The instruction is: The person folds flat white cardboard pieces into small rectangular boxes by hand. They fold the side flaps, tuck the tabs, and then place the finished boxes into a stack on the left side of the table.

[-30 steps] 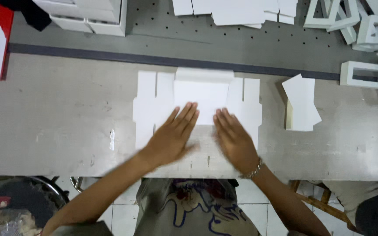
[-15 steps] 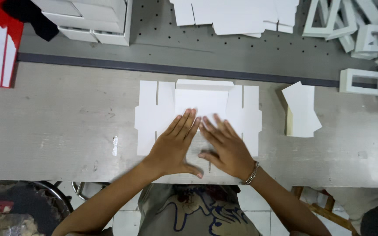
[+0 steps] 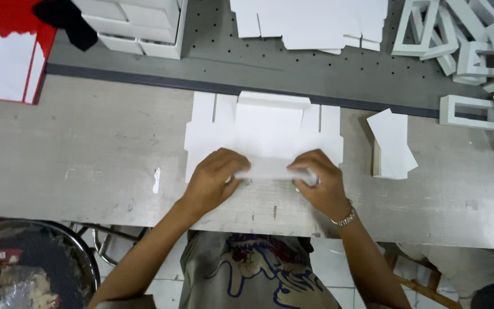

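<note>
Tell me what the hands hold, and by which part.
Both hands, left hand and right hand, grip the flat white card blank by its near-edge flap, one hand at each end.

A packaging workshop: a worn grey workbench (image 3: 75, 166) carries flat white die-cut card blanks (image 3: 310, 20) along its far edge, with finished white boxes (image 3: 138, 26) and open frames (image 3: 470, 57) beside them.

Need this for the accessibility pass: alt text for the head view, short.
Seen from above, a person's left hand and right hand grip the near edge of a flat white die-cut cardboard blank on a grey workbench. A small stack of white cards lies to the right.
</note>
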